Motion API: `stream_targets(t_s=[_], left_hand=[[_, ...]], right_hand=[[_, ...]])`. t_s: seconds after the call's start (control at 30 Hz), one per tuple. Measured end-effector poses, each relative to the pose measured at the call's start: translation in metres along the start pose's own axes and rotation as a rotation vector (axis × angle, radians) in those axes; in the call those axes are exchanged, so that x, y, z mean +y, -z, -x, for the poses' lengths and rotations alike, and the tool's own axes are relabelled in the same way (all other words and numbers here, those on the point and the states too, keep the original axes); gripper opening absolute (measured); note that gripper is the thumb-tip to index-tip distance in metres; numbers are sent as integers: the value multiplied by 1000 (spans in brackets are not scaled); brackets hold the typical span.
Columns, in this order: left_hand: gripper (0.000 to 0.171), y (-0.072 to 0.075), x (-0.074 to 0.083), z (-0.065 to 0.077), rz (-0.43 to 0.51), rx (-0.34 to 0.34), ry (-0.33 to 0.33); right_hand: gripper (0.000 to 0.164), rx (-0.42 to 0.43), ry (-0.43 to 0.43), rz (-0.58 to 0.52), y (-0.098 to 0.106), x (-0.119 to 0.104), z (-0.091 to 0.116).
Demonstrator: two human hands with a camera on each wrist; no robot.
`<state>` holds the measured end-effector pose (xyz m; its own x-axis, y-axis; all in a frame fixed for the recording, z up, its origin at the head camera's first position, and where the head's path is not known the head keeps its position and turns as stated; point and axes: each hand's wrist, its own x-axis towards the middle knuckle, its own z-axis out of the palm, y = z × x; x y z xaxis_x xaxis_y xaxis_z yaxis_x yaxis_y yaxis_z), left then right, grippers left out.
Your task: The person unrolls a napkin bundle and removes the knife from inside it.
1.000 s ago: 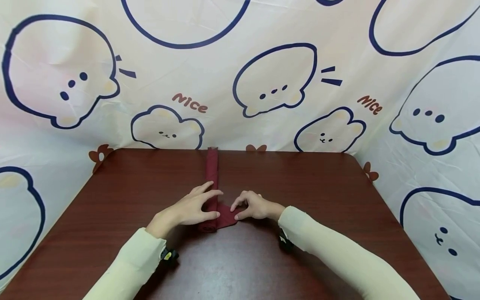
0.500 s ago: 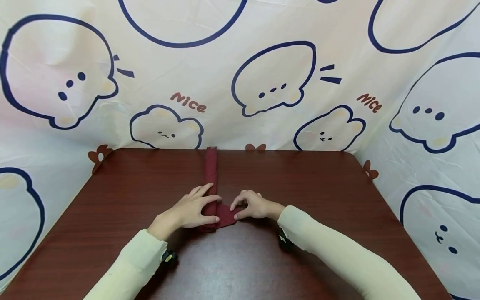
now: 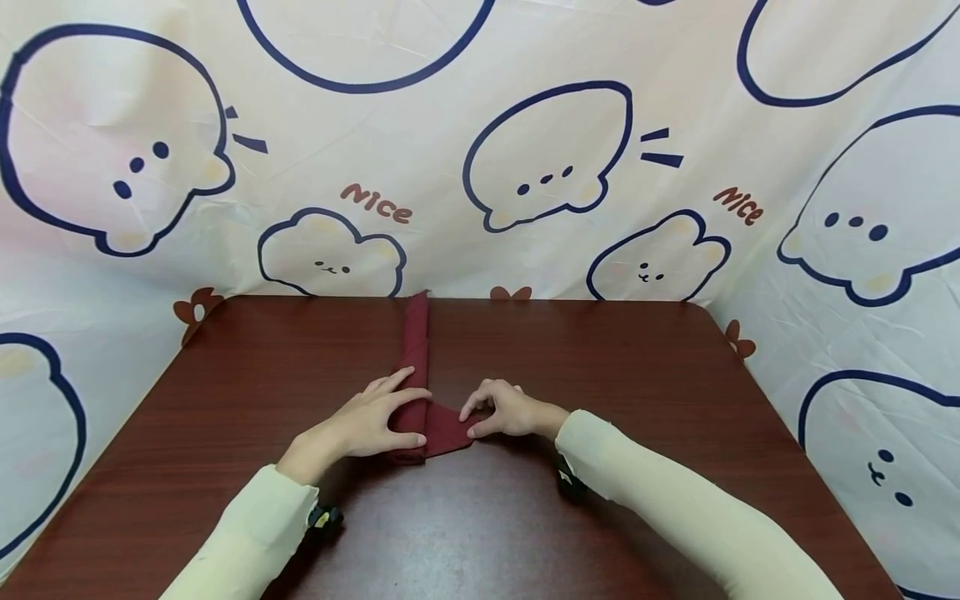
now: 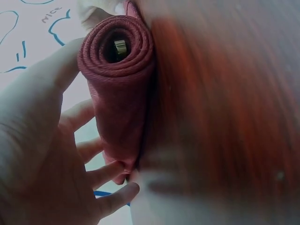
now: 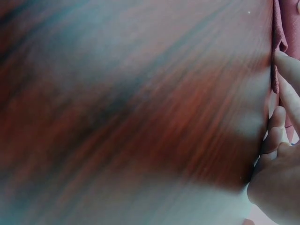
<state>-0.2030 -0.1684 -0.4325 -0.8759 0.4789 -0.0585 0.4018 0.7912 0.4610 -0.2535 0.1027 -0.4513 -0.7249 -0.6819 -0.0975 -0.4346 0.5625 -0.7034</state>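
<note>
A dark red cloth (image 3: 416,333), rolled into a long tube, lies lengthwise on the table, with a loose pointed flap (image 3: 447,431) spread to its right. My left hand (image 3: 352,423) rests on the near part of the roll, fingers spread and only slightly bent. In the left wrist view the roll's spiral end (image 4: 115,47) faces the camera, with something small and pale in its hollow core. My right hand (image 3: 508,410) pinches the flap's tip between thumb and fingers. At the right edge of the right wrist view, the cloth's edge (image 5: 277,28) meets those fingers.
The brown wood-grain table (image 3: 600,358) extends around the cloth on every side. A white printed curtain (image 3: 525,50) hangs behind the table and along its sides. The roll's far end reaches the table's back edge.
My left hand and the roll have shifted a little to the left, the roll now slightly slanted. More of the flap shows. The right hand has stayed in place.
</note>
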Motion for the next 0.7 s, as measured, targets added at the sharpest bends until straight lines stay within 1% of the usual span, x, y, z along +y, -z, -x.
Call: stream_targets(t_s=[0.23, 0.5, 0.7], left_hand=[[69, 5, -4, 6, 45, -5, 19], [71, 10, -10, 11, 76, -19, 36], [72, 17, -11, 16, 100, -34, 45]], right_hand=[[19, 13, 19, -2, -1, 3, -1], [19, 20, 23, 3, -2, 5, -1], [18, 12, 18, 1, -2, 7, -1]])
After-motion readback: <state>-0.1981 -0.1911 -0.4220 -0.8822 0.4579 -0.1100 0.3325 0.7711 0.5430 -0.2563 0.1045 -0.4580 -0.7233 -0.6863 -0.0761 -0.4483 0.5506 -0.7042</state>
